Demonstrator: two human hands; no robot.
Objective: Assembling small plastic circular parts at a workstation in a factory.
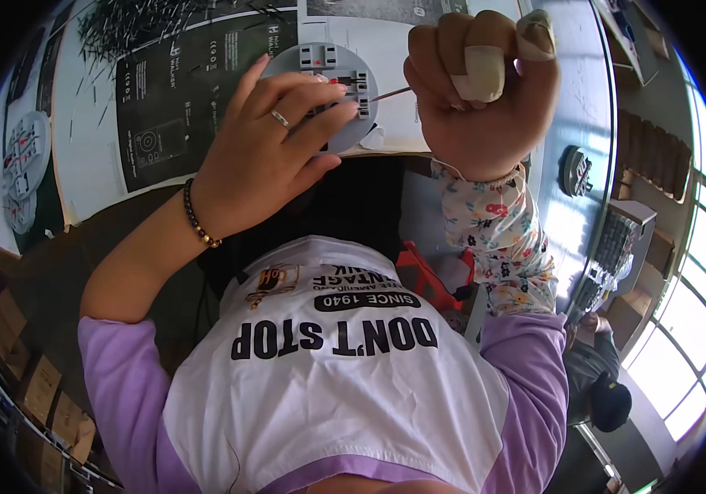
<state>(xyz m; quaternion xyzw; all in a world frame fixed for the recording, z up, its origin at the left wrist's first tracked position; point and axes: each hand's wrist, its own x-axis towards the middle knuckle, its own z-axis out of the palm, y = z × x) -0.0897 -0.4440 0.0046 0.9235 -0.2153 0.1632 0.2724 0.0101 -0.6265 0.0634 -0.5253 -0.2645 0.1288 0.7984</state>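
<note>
A round pale-grey plastic housing lies at the cardboard's near edge, with small rectangular fittings, dark slots and a bit of red on it. My left hand reaches over it from the left. Its fingers are spread, with the fingertips on the fittings and the thumb near the rim. To the right, my right hand is closed in a fist round a thin pointed tool, whose shaft slants toward the fittings. The fist hides its handle, so its exact kind is unclear. Pale wraps cover two digits of this hand.
Many thin dark pins are scattered at the far left of the printed cardboard. More grey housings sit at the left edge. A dark round part lies on the right-hand surface. Another person is at the lower right.
</note>
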